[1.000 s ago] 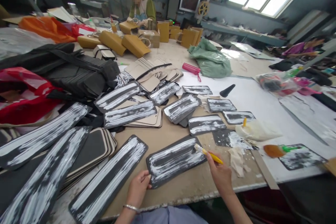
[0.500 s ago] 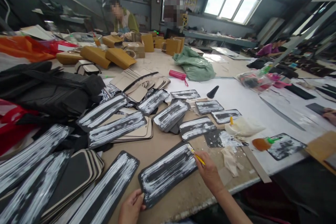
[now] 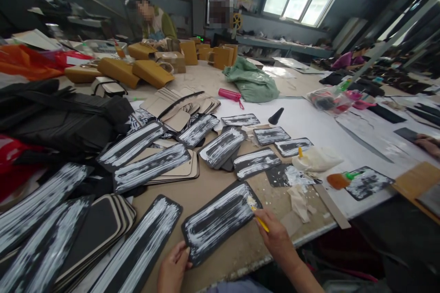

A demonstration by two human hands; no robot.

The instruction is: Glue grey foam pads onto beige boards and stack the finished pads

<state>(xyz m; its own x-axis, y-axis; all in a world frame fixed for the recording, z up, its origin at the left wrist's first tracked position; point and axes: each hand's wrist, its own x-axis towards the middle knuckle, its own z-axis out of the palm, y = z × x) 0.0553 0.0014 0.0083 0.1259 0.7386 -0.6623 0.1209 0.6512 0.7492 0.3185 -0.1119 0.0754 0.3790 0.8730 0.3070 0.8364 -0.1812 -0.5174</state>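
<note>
My left hand [image 3: 174,266] pinches the lower left corner of a black rounded panel [image 3: 220,220] streaked with white paste. In my right hand [image 3: 275,236] is a small yellow-handled brush [image 3: 261,223], its pale bristles on the panel's right end. White streaks run along the panel's edges, and its middle shows mostly black. Left of it lies a longer coated strip [image 3: 144,242]. Beyond it rest several smaller coated pieces, among them one panel [image 3: 257,163]. A whitish plastic bag [image 3: 319,160] with a yellow stick in it sits to the right.
Stacked board pieces [image 3: 99,233] stand at the left, near a black fabric pile [image 3: 65,123]. An orange bottle with a green tip [image 3: 338,180] lies right, beside a flat strip [image 3: 332,206]. Mustard boxes [image 3: 153,73], a green bag [image 3: 252,80] and a seated person [image 3: 151,18] are farther back.
The brush and my right hand have shifted slightly at the panel's right end, and more of the bristles show. My left hand keeps its hold on the corner. The view has tilted slightly.
</note>
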